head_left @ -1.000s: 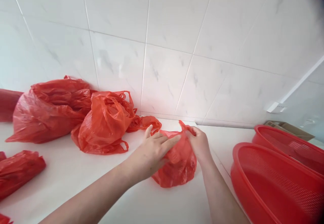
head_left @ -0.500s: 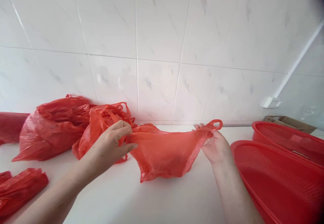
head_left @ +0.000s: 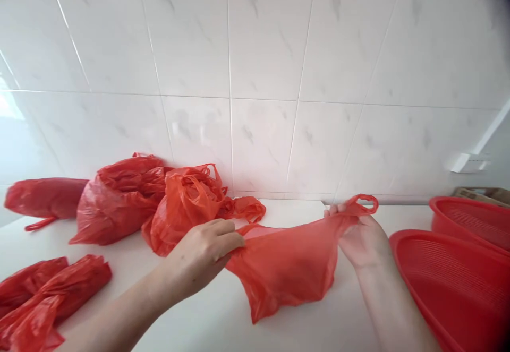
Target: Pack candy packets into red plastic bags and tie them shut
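On the counter (head_left: 191, 323), bundles (head_left: 119, 200) and baskets (head_left: 458, 283) flank the held bag (head_left: 290, 262).

2 red baskets (head_left: 450, 283), brown box (head_left: 484, 195), tiled wall (head_left: 263, 39)

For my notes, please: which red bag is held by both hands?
The bag stretched between the left hand and right hand; the other bags lie unheld on the white table.

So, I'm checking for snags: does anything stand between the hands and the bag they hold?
Nothing visible does: the left hand pinches one side of the bag and the right hand holds the other.
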### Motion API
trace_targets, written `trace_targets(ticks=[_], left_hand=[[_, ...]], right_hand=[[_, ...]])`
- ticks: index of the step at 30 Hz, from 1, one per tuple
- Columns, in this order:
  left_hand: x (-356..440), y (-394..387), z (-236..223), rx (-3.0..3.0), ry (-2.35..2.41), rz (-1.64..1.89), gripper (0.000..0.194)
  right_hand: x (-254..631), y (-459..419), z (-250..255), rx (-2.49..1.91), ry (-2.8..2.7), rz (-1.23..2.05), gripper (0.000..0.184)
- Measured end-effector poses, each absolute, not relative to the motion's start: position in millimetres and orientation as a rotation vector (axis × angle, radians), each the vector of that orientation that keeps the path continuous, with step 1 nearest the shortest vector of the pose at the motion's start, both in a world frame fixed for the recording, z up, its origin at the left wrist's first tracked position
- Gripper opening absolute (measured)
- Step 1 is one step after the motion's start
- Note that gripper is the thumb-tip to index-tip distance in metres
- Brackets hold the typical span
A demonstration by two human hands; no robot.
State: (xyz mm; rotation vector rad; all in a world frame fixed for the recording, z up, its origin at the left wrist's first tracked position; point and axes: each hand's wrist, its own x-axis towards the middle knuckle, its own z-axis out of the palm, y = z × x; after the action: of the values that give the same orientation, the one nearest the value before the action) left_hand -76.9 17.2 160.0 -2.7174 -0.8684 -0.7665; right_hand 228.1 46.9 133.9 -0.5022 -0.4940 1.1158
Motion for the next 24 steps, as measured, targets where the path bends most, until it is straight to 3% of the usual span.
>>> trace_targets(ticks=[6, 14, 19, 24], left_hand=[[-87.6, 10.3, 163.0, -2.847, -1.049, -0.733, 0.018], [-87.3, 20.8, 175.8, -2.464, -1.418, -1.044, 0.023], [-84.4, 16.0, 174.1, -2.781, -1.493, -0.944, 0.028], [-88.2, 17.0, 168.0, -2.762, -1.581, -1.286, 0.025]], right_hand=[[231.4, 45.8, 135.9, -0.559, -0.448, 1.112, 0.013], [219.3, 39.6, 140.7, -0.488, -0.503, 1.204, 0.016], [218.1, 40.8, 138.3, -0.511, -0.522, 1.234, 0.015], [217.3, 42.3, 135.5, -0.53, -0.56, 1.228, 0.015]])
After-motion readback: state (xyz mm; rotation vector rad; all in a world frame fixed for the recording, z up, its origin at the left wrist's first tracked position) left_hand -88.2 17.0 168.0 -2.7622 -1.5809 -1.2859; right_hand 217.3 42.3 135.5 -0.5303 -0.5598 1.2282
